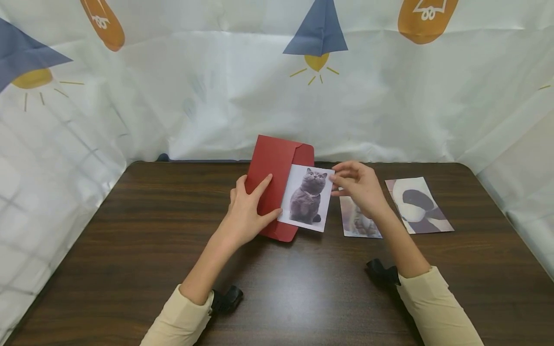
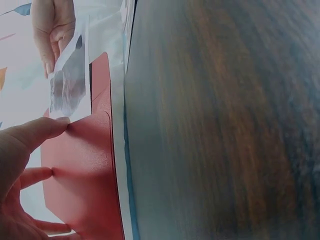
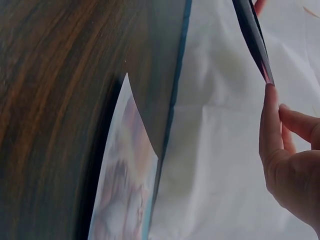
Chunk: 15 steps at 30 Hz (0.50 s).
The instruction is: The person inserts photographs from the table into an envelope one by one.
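A red envelope (image 1: 275, 166) lies near the table's back edge. My left hand (image 1: 246, 214) is spread over it, its index fingertip pressing the front and its thumb at the lower left of a cat photo card (image 1: 308, 197). That card, showing a dark grey cat on white, lies across the envelope's opening, its left part over the red flap. My right hand (image 1: 359, 185) pinches the card's upper right edge between thumb and fingers. In the left wrist view, the thumb rests where the card (image 2: 75, 85) meets the envelope (image 2: 90, 150).
Another photo card (image 1: 361, 223), with a blurred animal picture, lies partly under my right hand. Farther right is a third card (image 1: 417, 206) with dark and white shapes. A white patterned sheet (image 1: 368, 105) hangs behind the dark wooden table (image 1: 130, 269).
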### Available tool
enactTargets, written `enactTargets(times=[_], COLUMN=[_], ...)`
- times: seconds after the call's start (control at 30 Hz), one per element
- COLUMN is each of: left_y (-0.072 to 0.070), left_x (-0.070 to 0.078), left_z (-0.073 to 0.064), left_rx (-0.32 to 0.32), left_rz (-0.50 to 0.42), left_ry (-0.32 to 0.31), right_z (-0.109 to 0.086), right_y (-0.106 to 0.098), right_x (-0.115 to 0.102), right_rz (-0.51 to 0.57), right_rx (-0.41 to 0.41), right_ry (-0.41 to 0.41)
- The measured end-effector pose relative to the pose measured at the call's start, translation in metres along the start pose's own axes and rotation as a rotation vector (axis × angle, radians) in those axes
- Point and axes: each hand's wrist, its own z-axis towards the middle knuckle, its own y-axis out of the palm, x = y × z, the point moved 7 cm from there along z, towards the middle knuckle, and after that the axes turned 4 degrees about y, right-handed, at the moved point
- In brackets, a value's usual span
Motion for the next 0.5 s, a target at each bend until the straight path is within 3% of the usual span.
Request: enactTargets(times=[0.5], left_y=[0.0016], left_x=[0.0041], left_z=[-0.0019], left_rx=[0.013], left_rz=[0.054], left_ry=[0.057], right_z=[-0.0039], right_y=[0.0054], right_x=[-0.0037], right_rz=[-0.017], right_rx=[0.046], right_ry=[-0.034])
